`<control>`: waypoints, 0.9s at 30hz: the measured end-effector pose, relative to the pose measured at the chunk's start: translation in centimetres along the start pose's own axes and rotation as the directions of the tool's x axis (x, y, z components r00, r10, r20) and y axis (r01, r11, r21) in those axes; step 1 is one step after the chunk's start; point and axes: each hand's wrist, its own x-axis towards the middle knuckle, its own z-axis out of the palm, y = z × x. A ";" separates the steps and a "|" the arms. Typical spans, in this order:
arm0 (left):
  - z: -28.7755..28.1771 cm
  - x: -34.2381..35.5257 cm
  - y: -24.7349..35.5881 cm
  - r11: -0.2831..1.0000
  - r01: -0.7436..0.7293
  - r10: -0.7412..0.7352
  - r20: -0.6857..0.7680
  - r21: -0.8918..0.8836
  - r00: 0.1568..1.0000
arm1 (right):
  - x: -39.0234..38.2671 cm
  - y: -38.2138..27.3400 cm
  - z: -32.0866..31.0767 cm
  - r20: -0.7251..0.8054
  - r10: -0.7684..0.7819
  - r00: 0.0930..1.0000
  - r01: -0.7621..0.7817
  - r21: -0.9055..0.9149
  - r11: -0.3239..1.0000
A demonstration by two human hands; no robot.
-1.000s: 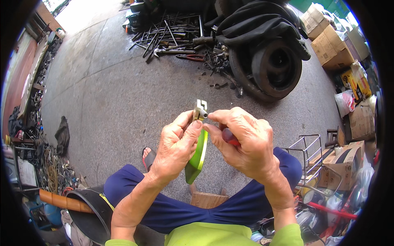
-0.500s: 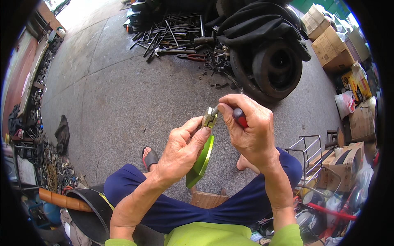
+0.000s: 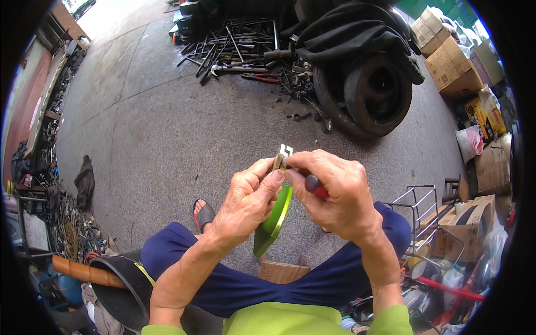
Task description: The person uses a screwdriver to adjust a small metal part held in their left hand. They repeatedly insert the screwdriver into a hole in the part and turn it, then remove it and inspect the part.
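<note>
My left hand (image 3: 249,192) pinches a small pale metal fitting (image 3: 283,152) with a slotted end between thumb and fingers. Below that hand hangs a flat lime-green piece (image 3: 273,223) with a bright edge; whether it joins the fitting is hidden. Thumb and index finger of my right hand (image 3: 334,187) close on a small grey part (image 3: 286,162) right at the fitting, mostly covered by the fingertips. Tucked in the same hand is a tool with a red-and-black handle (image 3: 316,186); its working end cannot be seen.
Ahead lie a pile of metal hand tools (image 3: 234,47), a claw hammer (image 3: 237,70) and stacked tyres (image 3: 377,95). Cardboard boxes (image 3: 452,67) line the right, near a wire rack (image 3: 416,209). A black bucket (image 3: 120,290) stands at left, a small wooden stool (image 3: 282,272) between my legs.
My right hand has moved left and slightly down, bringing its fingertips against the fitting. The fitting has turned a little, showing more of its slotted end. My left hand stays nearly in place.
</note>
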 end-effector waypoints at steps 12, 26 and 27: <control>0.6 -0.2 0.0 0.984 -0.065 0.067 -0.011 0.165 0.998 | 0.7 0.8 -0.3 -0.186 0.007 0.982 -0.029 -0.116 0.993; -0.3 -0.3 0.0 0.992 0.076 -0.070 0.071 -0.098 0.995 | 0.5 -0.5 -1.7 0.067 0.003 0.998 -0.012 0.138 0.990; -0.3 -0.3 0.0 0.989 0.086 -0.078 0.070 -0.118 0.994 | 0.4 -0.5 -1.7 0.059 -0.008 0.998 -0.002 0.156 0.988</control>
